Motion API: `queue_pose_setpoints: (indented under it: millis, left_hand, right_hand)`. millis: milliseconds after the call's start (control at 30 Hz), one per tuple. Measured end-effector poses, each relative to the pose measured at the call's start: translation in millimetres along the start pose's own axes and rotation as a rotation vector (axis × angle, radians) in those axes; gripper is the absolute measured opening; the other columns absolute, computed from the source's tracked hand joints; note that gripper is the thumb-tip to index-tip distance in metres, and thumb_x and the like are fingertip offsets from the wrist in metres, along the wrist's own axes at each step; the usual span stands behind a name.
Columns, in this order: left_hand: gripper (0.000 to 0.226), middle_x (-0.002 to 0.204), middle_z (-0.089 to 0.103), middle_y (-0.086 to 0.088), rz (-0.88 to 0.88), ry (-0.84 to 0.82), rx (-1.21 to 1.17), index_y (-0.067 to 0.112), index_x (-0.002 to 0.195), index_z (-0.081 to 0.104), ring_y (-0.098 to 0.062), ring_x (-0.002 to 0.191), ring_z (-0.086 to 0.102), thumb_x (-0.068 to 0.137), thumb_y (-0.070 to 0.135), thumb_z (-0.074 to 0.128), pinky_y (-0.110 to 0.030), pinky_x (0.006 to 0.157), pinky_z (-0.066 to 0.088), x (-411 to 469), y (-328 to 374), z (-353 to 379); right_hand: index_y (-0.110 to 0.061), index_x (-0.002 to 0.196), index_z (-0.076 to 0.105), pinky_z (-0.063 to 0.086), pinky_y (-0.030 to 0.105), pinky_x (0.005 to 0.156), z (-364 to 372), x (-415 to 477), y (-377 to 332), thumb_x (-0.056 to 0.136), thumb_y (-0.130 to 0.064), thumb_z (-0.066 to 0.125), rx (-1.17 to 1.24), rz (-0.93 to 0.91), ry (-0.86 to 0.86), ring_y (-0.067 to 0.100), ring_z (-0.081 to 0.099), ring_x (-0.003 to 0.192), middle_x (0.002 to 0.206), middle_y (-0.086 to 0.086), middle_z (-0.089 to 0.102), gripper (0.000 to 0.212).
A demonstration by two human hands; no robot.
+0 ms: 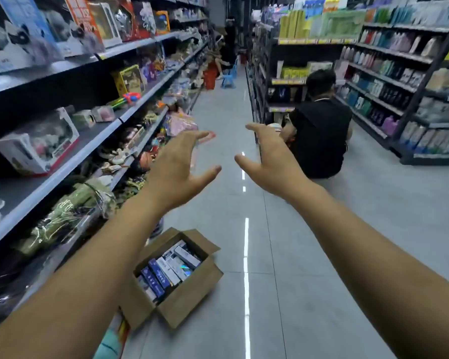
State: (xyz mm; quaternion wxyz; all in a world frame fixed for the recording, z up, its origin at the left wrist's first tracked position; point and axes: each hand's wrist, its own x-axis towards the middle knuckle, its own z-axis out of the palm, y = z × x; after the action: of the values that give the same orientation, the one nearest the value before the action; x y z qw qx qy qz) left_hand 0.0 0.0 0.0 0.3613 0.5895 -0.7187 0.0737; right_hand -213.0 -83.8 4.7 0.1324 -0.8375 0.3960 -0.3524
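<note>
Both my arms reach forward over a shop aisle. My left hand (178, 167) and my right hand (268, 161) hover side by side in mid-air with fingers spread and relaxed, holding nothing. Below them, on the grey tiled floor, stands an open cardboard box (192, 288) filled with several small blue and white packets. Neither hand touches the box.
Toy shelves (88, 149) run along the left side. A person in black (319, 130) sits on the floor ahead right, by shelves of bottles (379, 84). Farther down the aisle are a blue stool (228, 79) and another seated person. Open floor (322, 255) lies to the right.
</note>
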Motion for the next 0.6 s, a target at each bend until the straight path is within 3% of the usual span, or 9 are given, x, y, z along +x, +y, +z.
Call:
queue_pose_setpoints:
  millis: [200, 367, 600]
  left_hand:
    - [0.068, 0.144, 0.055, -0.004, -0.152, -0.207, 0.035, 0.019, 0.145, 0.047, -0.026, 0.133, 0.051, 0.090, 0.048, 0.072, -0.044, 0.109, 0.041, 28, -28, 89]
    - [0.071, 0.141, 0.058, -0.003, -0.219, -0.255, 0.019, 0.018, 0.144, 0.049, -0.025, 0.129, 0.055, 0.086, 0.056, 0.066, -0.054, 0.107, 0.044, 41, -58, 158]
    - [0.072, 0.144, 0.054, 0.001, -0.244, -0.298, -0.018, 0.021, 0.147, 0.044, -0.023, 0.130, 0.053, 0.089, 0.057, 0.064, -0.050, 0.111, 0.040, 113, -121, 239]
  right_hand:
    - [-0.014, 0.154, 0.035, 0.041, 0.046, 0.113, 29, 28, 86, 0.094, -0.039, 0.066, -0.071, 0.089, -0.213, 0.026, 0.044, 0.139, 0.155, 0.008, 0.041, 0.072]
    - [-0.016, 0.154, 0.034, 0.040, 0.044, 0.114, 58, 45, 144, 0.094, -0.040, 0.066, -0.079, 0.144, -0.297, 0.026, 0.044, 0.140, 0.156, 0.007, 0.041, 0.072]
    - [-0.016, 0.155, 0.032, 0.033, 0.033, 0.115, 104, 104, 231, 0.095, -0.036, 0.065, -0.082, 0.233, -0.358, 0.022, 0.037, 0.145, 0.158, 0.007, 0.038, 0.072]
